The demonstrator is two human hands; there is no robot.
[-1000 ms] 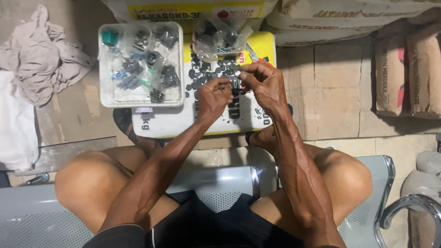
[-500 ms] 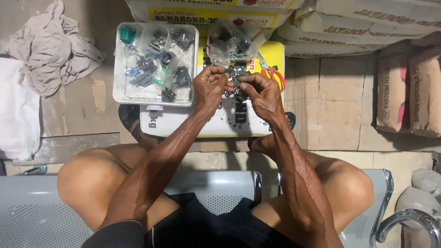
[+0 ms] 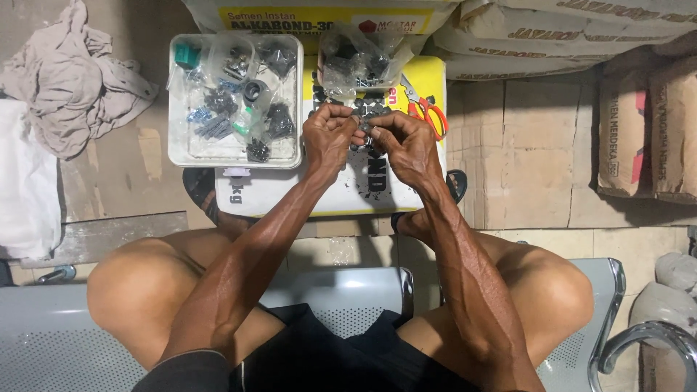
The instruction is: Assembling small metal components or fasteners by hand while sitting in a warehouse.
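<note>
Head view looks straight down on a person seated on a grey metal bench (image 3: pixel 341 290), both forearms stretched forward over the knees. Between the two sets of fingertips sits a small dark part (image 3: pixel 365 133), greyish-black with a glint of metal; it is too small and too covered to tell its shape, its long axis or which way it points. It is held just above a scatter of similar dark parts (image 3: pixel 341 101) lying on a white and yellow sack (image 3: pixel 290 190) that lies flat on the floor. The left hand (image 3: pixel 328 136) is curled, knuckles up, thumb and forefinger pinched on the part from the left. The right hand (image 3: pixel 406 145) mirrors it from the right, fingers bent inward and pinched on the same part, wrist slightly raised. The two hands touch at the fingertips, and the forearms run in a narrow V back toward the body. Just left of the left hand stands a white tray (image 3: pixel 178 156) filled with clear bags of dark and blue fittings. A clear bag (image 3: pixel 359 58) of parts rests at the sack's far edge, and orange-handled pliers (image 3: pixel 425 109) lie just beyond the right hand. Grey rags (image 3: pixel 72 87) lie crumpled well to the left, and more sacks (image 3: pixel 639 138) are stacked at right.
</note>
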